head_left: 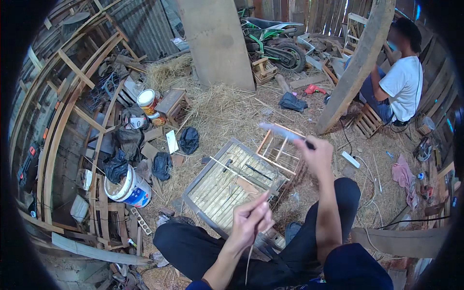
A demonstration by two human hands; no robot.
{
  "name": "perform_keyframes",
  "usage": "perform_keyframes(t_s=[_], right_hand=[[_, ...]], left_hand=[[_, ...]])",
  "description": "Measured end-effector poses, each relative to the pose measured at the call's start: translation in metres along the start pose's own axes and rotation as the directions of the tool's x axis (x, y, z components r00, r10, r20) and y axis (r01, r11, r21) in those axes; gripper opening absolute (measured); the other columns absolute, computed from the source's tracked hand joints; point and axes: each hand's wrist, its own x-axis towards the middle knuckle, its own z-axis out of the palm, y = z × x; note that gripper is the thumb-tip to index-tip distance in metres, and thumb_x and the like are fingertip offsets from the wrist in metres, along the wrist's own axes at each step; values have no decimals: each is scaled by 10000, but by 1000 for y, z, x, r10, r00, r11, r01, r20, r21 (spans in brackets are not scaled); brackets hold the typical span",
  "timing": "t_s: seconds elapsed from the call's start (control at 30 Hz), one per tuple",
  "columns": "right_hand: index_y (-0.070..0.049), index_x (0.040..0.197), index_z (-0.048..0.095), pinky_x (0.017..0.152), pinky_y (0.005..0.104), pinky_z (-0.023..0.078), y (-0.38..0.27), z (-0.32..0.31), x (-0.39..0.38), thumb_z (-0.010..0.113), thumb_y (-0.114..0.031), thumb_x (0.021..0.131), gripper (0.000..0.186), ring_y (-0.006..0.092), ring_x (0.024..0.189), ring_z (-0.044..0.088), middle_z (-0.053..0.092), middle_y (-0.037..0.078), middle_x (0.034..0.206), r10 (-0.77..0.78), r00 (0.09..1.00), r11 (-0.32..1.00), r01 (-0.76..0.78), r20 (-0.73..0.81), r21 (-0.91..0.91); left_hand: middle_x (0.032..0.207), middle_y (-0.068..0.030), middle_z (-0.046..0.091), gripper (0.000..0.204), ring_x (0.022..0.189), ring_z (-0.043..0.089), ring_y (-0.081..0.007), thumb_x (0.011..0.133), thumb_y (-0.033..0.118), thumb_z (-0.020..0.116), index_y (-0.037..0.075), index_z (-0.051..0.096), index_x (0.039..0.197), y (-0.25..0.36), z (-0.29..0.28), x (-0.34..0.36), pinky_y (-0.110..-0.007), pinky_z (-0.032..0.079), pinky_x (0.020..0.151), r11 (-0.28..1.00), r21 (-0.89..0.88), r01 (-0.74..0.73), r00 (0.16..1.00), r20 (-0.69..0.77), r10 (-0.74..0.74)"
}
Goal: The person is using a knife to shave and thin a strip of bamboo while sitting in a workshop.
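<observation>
Pinching a thin pale sliver (pixel 249 263) that hangs down below your fingers, your left hand (pixel 249 221) sits low in the middle of the frame, fingers curled shut around the strip's upper end; keep that pinch light and near the end, since so slender a splint looks likely to snap if bent hard. Your right hand (pixel 316 155), raised at centre right, is closed around the dark handle of a blade-like tool (pixel 282 130) that blurs out to the upper left, so its exact shape is hard to tell; hold the edge turned away from your left fingers and from your knees. Just beyond both hands, in the middle of the frame, a flat slatted bamboo panel (pixel 227 186) lies in a grey frame, its strips smooth, straight and yellowish, with a small open stick-built frame (pixel 280 150) touching its upper right edge. Dry, tangled straw (pixel 227 106) covers the ground around them. At lower left a white plastic bucket (pixel 129 188) stands beside curved wooden laths (pixel 58 125), and at upper right a seated person in a white shirt (pixel 403 87) works well apart from you.
</observation>
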Motion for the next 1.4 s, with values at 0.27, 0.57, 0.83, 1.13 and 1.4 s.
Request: perform_keyframes(t_s=[0.27,0.57,0.83,1.13,1.4], right_hand=[[-51,688,655,475,381,375,-26,-10,-17,761,-487,828,470,268,464,503,516,113,537,-145,989,984,146,-16,100],[-62,649,643,442,353,385,-56,-4,-33,790,-480,790,465,238,446,545,511,83,512,-375,926,884,343,44,318],[-51,640,597,451,362,375,-79,13,-49,812,-444,764,465,260,464,522,491,81,535,-534,834,776,417,142,473],[-53,647,606,451,355,360,-69,5,-42,850,-440,715,463,253,460,514,474,77,527,-515,838,756,345,180,556],[-83,635,651,471,345,422,-59,-6,-28,856,-465,696,437,245,485,584,569,67,549,-524,835,805,419,171,419]], left_hand=[[721,-28,579,396,448,330,-40,1046,156,501,66,514,1432,14,-14,5,-202,273,395,1000,7,29,963,-268,-26],[765,-56,595,426,450,343,-35,1061,171,478,66,461,1473,13,-20,10,-201,287,393,1000,9,23,959,-283,-19],[711,-28,550,497,445,331,-36,1046,131,468,97,370,1532,6,-15,14,-197,269,392,998,46,47,961,-276,-33],[678,-15,511,554,437,311,-42,1031,110,479,138,318,1561,2,-10,16,-204,242,388,991,29,129,962,-248,-118],[727,5,493,548,482,311,-29,1060,155,479,153,291,1575,4,-8,17,-199,248,420,985,-54,163,969,-180,-170]])
